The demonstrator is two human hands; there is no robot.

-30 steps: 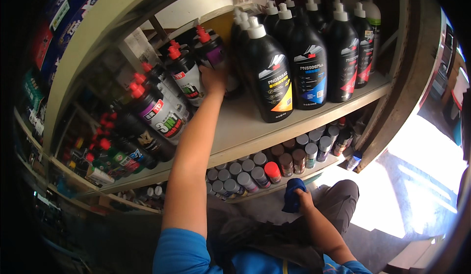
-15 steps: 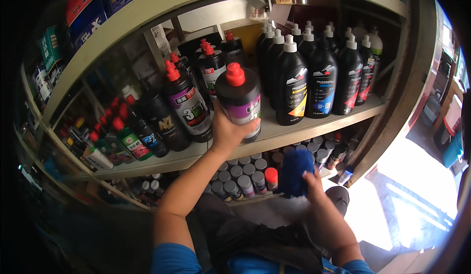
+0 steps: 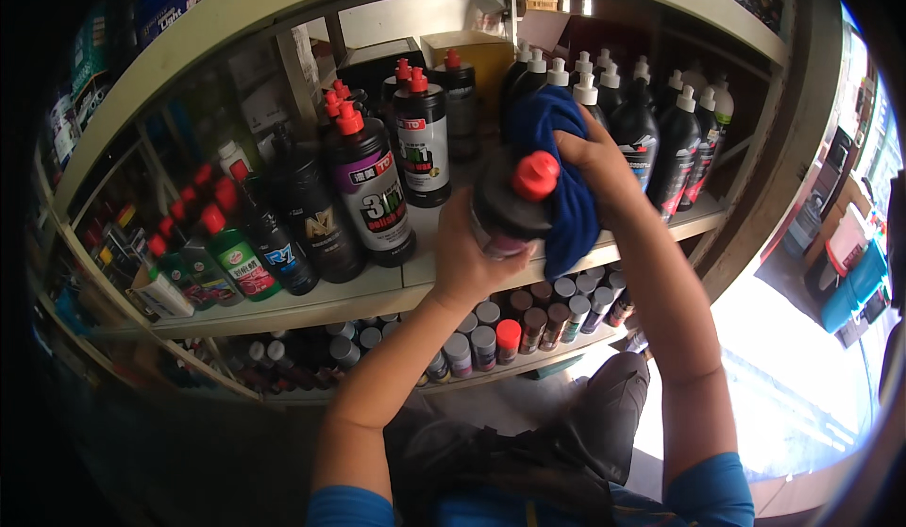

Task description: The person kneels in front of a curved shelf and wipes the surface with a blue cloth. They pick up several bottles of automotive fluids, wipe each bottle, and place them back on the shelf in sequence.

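Observation:
My left hand grips a black bottle with a red cap, lifted off the shelf and tilted with its cap toward me. My right hand holds a bunched dark blue cloth against the bottle's right side. The cloth's lower end hangs down past the bottle. To the left of the bottle, a similar black bottle with a purple label stands upright on the shelf. Behind it is another red-capped bottle with a white label. Most of the held bottle's label is hidden by my fingers and the cloth.
Several black bottles with white caps stand on the right of the shelf. Green red-capped bottles and dark ones are at left. Below, spray cans fill a lower shelf. A shelf post rises at right.
My left hand has brought the bottle right and nearer, tipping it. My right hand has risen from low in front of the shelf, bringing the blue cloth up to the bottle.

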